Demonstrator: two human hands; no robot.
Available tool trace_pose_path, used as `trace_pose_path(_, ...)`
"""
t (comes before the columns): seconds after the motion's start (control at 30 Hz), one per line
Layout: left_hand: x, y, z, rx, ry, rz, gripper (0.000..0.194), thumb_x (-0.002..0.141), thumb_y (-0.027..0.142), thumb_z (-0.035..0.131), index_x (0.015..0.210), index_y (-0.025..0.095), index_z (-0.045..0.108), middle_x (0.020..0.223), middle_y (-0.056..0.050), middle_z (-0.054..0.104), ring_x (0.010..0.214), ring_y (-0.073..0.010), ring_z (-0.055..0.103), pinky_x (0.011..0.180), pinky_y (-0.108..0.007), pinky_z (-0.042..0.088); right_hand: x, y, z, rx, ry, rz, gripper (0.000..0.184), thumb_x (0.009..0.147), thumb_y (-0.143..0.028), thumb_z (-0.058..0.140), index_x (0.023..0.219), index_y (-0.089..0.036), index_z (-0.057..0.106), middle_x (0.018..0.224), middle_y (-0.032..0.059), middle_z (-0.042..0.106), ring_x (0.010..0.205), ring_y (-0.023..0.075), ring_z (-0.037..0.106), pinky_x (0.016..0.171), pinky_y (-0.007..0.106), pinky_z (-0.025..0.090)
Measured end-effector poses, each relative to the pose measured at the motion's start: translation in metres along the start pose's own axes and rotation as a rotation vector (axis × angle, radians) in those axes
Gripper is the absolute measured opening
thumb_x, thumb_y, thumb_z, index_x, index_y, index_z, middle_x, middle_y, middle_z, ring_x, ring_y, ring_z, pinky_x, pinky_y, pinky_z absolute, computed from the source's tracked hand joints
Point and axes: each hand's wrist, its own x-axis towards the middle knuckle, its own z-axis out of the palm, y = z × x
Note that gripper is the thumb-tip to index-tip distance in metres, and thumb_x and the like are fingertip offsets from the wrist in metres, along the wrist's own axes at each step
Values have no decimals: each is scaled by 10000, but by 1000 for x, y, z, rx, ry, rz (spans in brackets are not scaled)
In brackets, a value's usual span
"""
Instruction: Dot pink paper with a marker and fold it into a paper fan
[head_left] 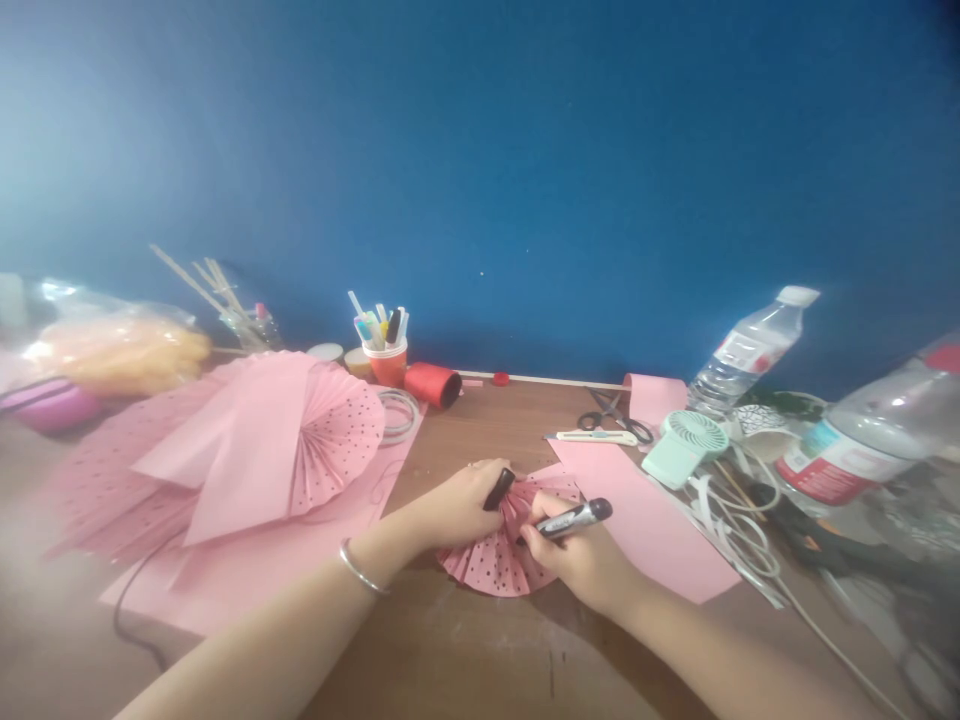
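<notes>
A round pleated pink paper fan (pixel 506 572) with black dots lies on the table under both hands. My right hand (pixel 581 560) grips a marker (pixel 574 520), its tip end down at the pleats near the fan's middle. Between the fingers of my left hand (pixel 472 505) is a black marker cap (pixel 499 489), and the same hand rests on the fan's upper left side. The left fingertips are partly hidden. On the left, a larger dotted pink paper fan (pixel 341 425) sits with folded pink paper pieces (pixel 244 450).
Pink sheets (pixel 637 520) flank the work. Scissors (pixel 615 412), a utility knife (pixel 596 437), a mint handheld fan (pixel 684 445) and plastic bottles (pixel 757 345) stand or lie right. A pen cup (pixel 388 365) and a red spool (pixel 433 384) are near the blue wall.
</notes>
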Motion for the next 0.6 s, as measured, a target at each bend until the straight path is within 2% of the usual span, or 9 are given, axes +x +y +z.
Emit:
trace_pose_path(0.17, -1, 0, 0, -8, 3, -2, 262, 637, 133, 450, 884, 216, 420, 919, -17, 532, 871, -195, 495, 716, -294, 392, 1, 0, -3, 41, 115, 17, 195, 815, -296, 432, 648, -197, 415, 546, -50, 379, 505, 102, 380, 501, 223, 319)
trace_pose_path(0.37, -1, 0, -1, -10, -5, 10, 265, 605, 105, 445, 849, 206, 421, 881, -10, 528, 794, -180, 497, 654, -279, 381, 18, -10, -10, -60, 154, -8, 190, 784, -256, 449, 606, -195, 418, 541, -37, 421, 535, 118, 421, 512, 235, 316)
trace_pose_path(0.6, 0, -2, -5, -15, -47, -73, 248, 580, 114, 460, 806, 196, 395, 791, -2, 515, 684, -157, 491, 540, -252, 329, 23, -5, 5, -77, 221, -72, 185, 785, -263, 440, 615, -196, 415, 544, -32, 440, 540, 119, 426, 525, 235, 322)
